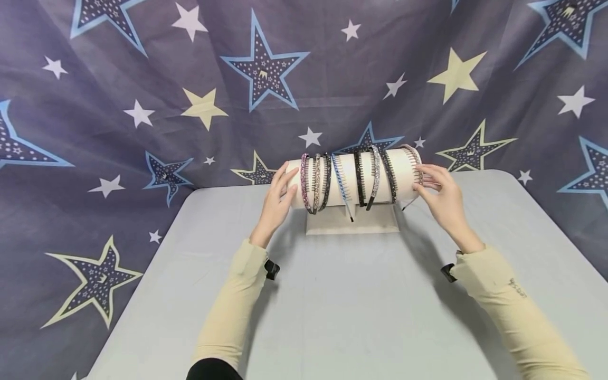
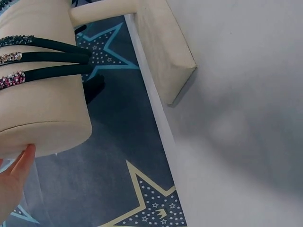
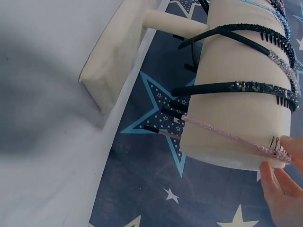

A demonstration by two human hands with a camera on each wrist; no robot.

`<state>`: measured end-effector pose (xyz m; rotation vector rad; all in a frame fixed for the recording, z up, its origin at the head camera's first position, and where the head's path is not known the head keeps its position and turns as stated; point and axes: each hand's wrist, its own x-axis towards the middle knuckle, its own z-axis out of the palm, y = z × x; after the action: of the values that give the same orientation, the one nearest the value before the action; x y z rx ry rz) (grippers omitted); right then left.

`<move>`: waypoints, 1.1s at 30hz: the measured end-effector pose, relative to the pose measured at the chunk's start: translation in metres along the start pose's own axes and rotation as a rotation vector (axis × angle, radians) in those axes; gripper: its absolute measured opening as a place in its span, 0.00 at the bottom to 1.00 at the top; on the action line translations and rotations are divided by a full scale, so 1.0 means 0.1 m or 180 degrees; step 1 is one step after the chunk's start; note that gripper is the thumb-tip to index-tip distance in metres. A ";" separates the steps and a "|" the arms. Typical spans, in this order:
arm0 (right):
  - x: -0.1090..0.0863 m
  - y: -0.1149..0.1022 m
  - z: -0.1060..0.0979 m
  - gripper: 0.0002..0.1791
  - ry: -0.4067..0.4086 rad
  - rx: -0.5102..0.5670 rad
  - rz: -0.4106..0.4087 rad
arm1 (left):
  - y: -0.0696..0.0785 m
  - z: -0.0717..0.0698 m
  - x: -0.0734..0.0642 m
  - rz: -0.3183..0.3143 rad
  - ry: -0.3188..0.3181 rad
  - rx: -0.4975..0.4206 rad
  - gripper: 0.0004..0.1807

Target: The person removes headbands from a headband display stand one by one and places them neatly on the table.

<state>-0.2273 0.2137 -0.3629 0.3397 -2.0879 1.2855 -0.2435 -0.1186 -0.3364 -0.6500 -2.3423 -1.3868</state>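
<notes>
A cream padded headband stand carries several headbands around its horizontal roll (image 1: 402,177). At the right end, my right hand (image 1: 443,198) pinches a thin pink glittery headband (image 3: 222,134) between thumb and fingers, with the band still around the roll. My left hand (image 1: 275,207) rests on the roll's left end; its fingertips touch the flat end face (image 2: 52,137) in the left wrist view. Nearest to that hand sits a headband with pink and purple stones (image 1: 304,182). A blue headband (image 1: 340,179) slants across the middle, and a silver one (image 1: 376,171) crosses right of it.
The stand's rectangular base (image 1: 328,226) sits near the back edge of a pale grey table (image 1: 356,306). Behind it hangs a dark curtain (image 1: 332,105) printed with stars. Black wrist cameras (image 1: 272,269) are strapped at both sleeves.
</notes>
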 end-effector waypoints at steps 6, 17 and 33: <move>0.02 -0.02 -0.07 0.21 -0.0016 -0.0518 0.0008 | -0.01 -0.01 0.01 0.0010 -0.0009 0.0026 0.20; 0.00 -0.02 -0.06 0.21 0.0060 -0.0644 -0.0178 | -0.02 -0.01 0.00 -0.0006 -0.0034 0.0034 0.20; 0.05 -0.01 -0.15 0.21 0.0075 -0.0756 -0.0013 | -0.02 0.00 0.00 -0.0018 -0.0039 -0.0039 0.20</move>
<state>-0.2244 0.2269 -0.3548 0.2225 -2.1897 1.0194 -0.2444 -0.1196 -0.3377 -0.6575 -2.3487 -1.4047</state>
